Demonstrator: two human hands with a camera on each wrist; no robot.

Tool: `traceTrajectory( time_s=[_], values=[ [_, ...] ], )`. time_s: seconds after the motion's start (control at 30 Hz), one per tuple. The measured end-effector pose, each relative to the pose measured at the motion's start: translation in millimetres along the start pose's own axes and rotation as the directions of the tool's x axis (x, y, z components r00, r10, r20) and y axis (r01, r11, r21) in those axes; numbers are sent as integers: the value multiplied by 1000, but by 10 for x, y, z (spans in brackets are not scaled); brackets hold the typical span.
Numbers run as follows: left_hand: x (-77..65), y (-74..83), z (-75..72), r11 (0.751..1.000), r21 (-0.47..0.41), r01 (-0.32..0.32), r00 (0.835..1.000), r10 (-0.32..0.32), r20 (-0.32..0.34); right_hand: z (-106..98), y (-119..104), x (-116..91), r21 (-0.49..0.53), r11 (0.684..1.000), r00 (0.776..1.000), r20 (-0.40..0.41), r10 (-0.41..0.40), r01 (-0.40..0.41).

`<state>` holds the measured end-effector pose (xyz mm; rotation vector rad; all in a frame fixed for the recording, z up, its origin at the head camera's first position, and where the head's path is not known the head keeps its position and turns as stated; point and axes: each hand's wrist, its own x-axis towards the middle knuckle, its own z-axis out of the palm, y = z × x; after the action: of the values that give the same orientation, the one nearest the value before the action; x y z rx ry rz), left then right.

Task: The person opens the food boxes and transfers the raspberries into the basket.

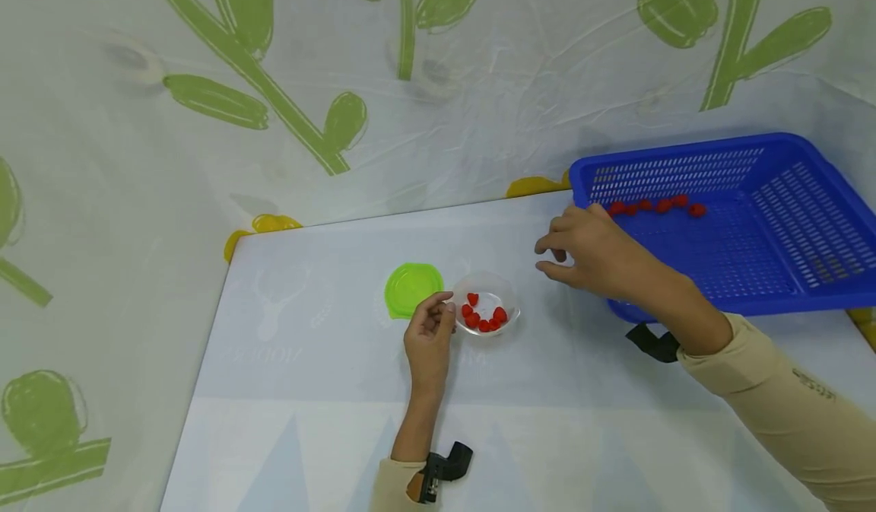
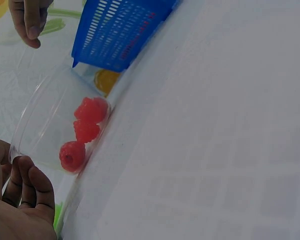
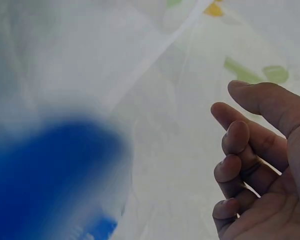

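A clear plastic bowl [image 1: 491,301] with several red raspberries [image 1: 473,320] in it stands on the table. At its left edge, my left hand [image 1: 430,333] pinches the rim between thumb and fingers; the left wrist view shows the raspberries [image 2: 72,156] through the bowl's wall [image 2: 45,117]. My right hand [image 1: 591,253] is raised between the bowl and a blue basket [image 1: 760,246], over the basket's left edge. In the right wrist view nothing sits between the thumb and loosely bent fingers of that hand [image 3: 265,160].
More raspberries [image 1: 664,205] lie along the far side of the basket, at the right of the table. A bright green lid [image 1: 409,284] lies left of the bowl, close behind the left hand. A leaf-patterned sheet [image 1: 479,116] rises beyond the table's far edge.
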<state>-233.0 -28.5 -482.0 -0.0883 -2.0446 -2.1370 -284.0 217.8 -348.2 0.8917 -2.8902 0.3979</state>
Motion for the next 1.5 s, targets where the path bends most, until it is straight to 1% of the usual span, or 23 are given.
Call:
traceTrajectory(
  time_s=[0.17, 0.27, 0.4, 0.6, 0.73, 0.87, 1.1, 1.23, 1.5],
  values=[
    [2, 7, 5, 1000, -5, 14, 1000, -14, 1, 176, -134, 38, 36, 999, 1000, 27, -9, 8],
    [-1, 7, 0, 1000, 6, 10, 1000, -10, -2, 282, -227, 73, 37, 999, 998, 62, 9, -11],
    [2, 4, -9, 1000, 13, 4, 1000, -4, -3, 457, -332, 109, 56, 998, 997, 71, 6, -10],
    [2, 10, -3, 1000, 2, 10, 1000, -10, 8, 732, -414, 139, 83, 997, 997, 76, -12, 5],
    [3, 13, -3, 1000, 4, 5, 1000, -5, 8, 848, -451, 174, 90, 996, 995, 103, 4, -14],
    [4, 15, -6, 1000, 9, 1, 1000, -1, 7, 931, -482, 210, 71, 997, 992, 129, 12, -21],
    [8, 20, -5, 1000, -2, -2, 1000, 2, 3, 1048, -515, 274, 31, 999, 993, 118, -13, 10],
    [9, 8, 1, 1000, -1, -3, 1000, 3, -4, 1073, -530, 292, 0, 1000, 992, 125, -15, 15],
    [15, 5, 0, 1000, -24, 10, 1000, -10, -4, 1112, -566, 315, -52, 998, 995, 99, -24, 29]
  ],
)
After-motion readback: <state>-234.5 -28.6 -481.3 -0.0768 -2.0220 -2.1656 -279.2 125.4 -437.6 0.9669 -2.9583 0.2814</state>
